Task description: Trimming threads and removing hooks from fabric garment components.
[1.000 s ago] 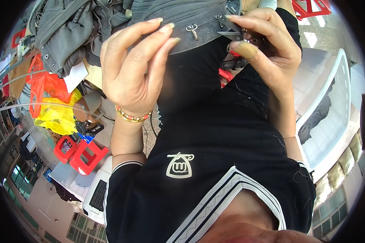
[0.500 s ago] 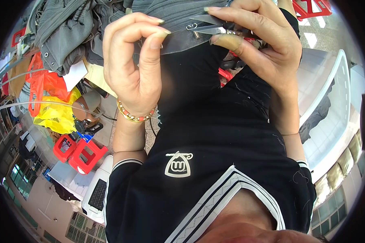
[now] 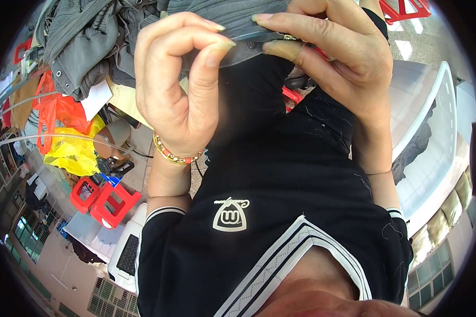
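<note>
My left hand (image 3: 182, 87), with a bracelet at the wrist, is raised with thumb and fingers brought together in a pinch. What lies between those fingertips is too small or too hidden to name. Just to its right, my right hand (image 3: 341, 50) grips a pair of thread snips (image 3: 259, 36) between thumb and fingers. Their slim blades lie together and point at the left fingertips; the handle is mostly hidden in the palm. Behind both hands, grey ribbed fabric (image 3: 217, 20) spreads over my lap, joining a heap of grey garments (image 3: 84, 53) with metal eyelets.
On the left are an orange-red plastic bag (image 3: 63, 105), a yellow bag (image 3: 71, 153) and red plastic stools (image 3: 116, 205). A large white tub (image 3: 433, 132) with dark cloth inside stands at the right. Another red frame (image 3: 404, 10) is at the far right.
The snips' blades, spread apart before, have come together. A small shiny metal piece by the blades is no longer visible. Both hands have moved closer together.
</note>
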`<state>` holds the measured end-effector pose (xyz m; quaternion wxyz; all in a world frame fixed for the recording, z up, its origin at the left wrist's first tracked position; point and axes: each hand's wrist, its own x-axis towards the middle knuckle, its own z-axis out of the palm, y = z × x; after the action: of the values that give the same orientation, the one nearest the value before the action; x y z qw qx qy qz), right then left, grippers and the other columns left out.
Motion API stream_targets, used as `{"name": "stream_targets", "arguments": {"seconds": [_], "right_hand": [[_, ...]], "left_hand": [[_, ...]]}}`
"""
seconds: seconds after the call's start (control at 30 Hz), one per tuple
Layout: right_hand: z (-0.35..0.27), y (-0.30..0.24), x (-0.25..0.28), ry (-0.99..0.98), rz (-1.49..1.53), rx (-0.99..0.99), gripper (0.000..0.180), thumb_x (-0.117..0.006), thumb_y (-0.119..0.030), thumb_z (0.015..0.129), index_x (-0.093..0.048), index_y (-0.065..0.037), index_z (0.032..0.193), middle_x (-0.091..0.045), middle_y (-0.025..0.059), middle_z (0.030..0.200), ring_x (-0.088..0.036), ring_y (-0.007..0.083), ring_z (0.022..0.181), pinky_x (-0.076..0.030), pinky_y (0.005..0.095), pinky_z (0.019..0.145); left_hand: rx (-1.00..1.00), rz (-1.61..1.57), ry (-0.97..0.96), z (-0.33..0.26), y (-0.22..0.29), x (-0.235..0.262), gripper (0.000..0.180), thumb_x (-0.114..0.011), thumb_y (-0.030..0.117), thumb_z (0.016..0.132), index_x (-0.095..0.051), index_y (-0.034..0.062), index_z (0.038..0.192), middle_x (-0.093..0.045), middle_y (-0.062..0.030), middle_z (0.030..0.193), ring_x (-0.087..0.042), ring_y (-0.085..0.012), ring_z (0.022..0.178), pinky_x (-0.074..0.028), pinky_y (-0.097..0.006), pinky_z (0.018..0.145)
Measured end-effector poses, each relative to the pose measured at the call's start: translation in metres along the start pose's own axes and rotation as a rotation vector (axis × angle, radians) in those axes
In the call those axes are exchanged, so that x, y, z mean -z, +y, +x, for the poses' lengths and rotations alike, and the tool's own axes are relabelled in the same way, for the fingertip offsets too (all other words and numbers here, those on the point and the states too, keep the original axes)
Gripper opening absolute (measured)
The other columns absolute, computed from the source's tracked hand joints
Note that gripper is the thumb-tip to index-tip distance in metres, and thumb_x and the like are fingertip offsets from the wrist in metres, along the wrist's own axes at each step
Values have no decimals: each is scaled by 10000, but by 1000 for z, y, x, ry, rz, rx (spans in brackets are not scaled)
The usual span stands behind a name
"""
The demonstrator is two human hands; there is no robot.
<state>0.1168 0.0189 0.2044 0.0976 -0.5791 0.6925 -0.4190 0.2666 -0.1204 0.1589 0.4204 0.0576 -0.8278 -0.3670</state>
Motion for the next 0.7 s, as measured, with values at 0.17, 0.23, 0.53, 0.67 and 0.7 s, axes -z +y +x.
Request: {"name": "stream_targets", "arguments": {"seconds": [0.17,0.23,0.53,0.67,0.7], "right_hand": [[-5,2,-1,74,56,-44,329,-808,-38,664,-713,-23,979,-585,63,812,-563,153,665,-437,243,574],[-8,7,-4,162,160,-74,336,-811,-4,658,-709,-6,977,-601,58,837,-550,137,688,-410,229,585],[-8,89,-58,561,1353,489,287,-677,55,792,-639,64,1076,-563,56,972,-540,134,919,-427,234,804],[-24,93,-43,490,1061,299,281,-670,63,801,-638,65,1080,-561,52,999,-558,127,915,-452,230,796],[-23,96,-44,478,1059,348,282,-669,63,803,-637,67,1083,-563,53,1001,-564,125,899,-456,226,782]], "left_hand": [[62,-91,145,-4,-5,3,65,-574,-4,887,-607,-5,944,-597,-125,1001,-561,-181,943,-432,-273,851],[183,-131,306,-5,-7,4,183,-490,61,957,-522,-34,1109,-592,-177,1120,-591,-197,959,-443,-289,853],[399,62,35,-29,-29,7,205,-495,120,971,-548,-6,1123,-568,-60,1017,-519,-122,936,-404,-248,860],[393,17,152,-34,-28,12,114,-516,94,965,-543,-11,997,-536,-33,940,-480,-91,847,-395,-214,784],[397,18,150,-35,-29,16,111,-519,93,963,-543,-11,992,-536,-34,940,-476,-91,844,-393,-212,779]]}}
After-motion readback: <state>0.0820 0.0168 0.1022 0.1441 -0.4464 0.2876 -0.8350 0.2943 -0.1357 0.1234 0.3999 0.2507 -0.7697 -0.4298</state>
